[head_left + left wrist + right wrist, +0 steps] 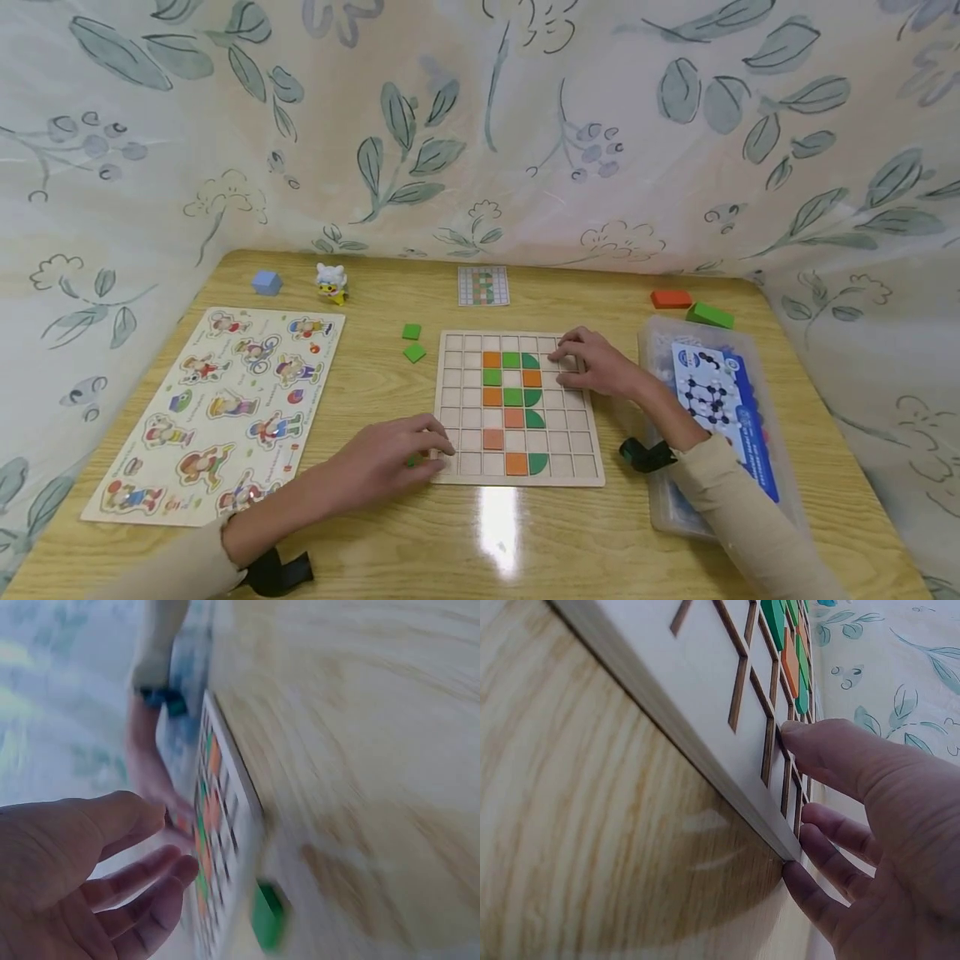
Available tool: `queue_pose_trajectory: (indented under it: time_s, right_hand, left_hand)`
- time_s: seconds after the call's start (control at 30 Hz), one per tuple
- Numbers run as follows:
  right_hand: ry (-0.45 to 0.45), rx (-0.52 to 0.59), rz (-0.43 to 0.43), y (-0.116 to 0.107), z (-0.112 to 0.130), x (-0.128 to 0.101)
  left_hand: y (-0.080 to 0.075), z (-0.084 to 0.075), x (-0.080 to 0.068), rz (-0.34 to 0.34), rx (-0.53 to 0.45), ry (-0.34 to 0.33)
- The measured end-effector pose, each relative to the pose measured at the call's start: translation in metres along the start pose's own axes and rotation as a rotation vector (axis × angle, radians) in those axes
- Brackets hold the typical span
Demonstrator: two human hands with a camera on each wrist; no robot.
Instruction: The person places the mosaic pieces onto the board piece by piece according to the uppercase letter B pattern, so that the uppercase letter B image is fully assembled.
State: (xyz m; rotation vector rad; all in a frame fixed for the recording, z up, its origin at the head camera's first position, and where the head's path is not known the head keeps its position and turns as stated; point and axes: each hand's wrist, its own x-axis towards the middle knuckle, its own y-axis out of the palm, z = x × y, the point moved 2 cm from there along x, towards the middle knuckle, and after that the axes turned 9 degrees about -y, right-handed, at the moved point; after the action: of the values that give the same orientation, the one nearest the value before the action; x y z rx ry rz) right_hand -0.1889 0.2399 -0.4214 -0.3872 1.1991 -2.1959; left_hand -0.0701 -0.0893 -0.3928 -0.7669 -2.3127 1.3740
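Note:
A wooden grid board (577, 442) lies on the table, with orange and green squares and dark green quarter-round tiles in its middle columns. My left hand (386, 457) is at the board's lower left edge, fingers loosely bent and nothing visible between them. Beneath that hand a green tile (268, 919) lies beside the board, mostly hidden in the head view. My right hand (603, 367) rests at the board's upper right; in the right wrist view its thumb (832, 746) lies on the grid and a fingertip touches the edge. Two green square tiles (413, 352) lie left of the board.
A small pattern card (483, 298) lies behind the board. At left are a picture puzzle board (255, 442), a blue block (266, 283) and a toy figure (332, 283). A clear plastic box (660, 517) stands right, near red (671, 299) and green (710, 315) blocks.

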Motion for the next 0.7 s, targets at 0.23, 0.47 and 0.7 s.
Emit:
queue_pose_trajectory:
  time_s: [0.23,0.47,0.7]
  right_hand:
    - [0.009,-0.002,0.002,-0.001,-0.001,-0.001]
    - [0.0,-0.01,-0.004,-0.001,-0.001,-0.001]
    - [-0.009,-0.012,-0.004,0.0,0.0,-0.001]
  left_hand:
    - [-0.006,0.026,-0.017,-0.071,-0.064,-0.086]
    - [-0.007,0.04,-0.025,-0.057,-0.218,-0.116]
    - [-0.002,0.046,-0.027,-0.044,-0.251,-0.125]
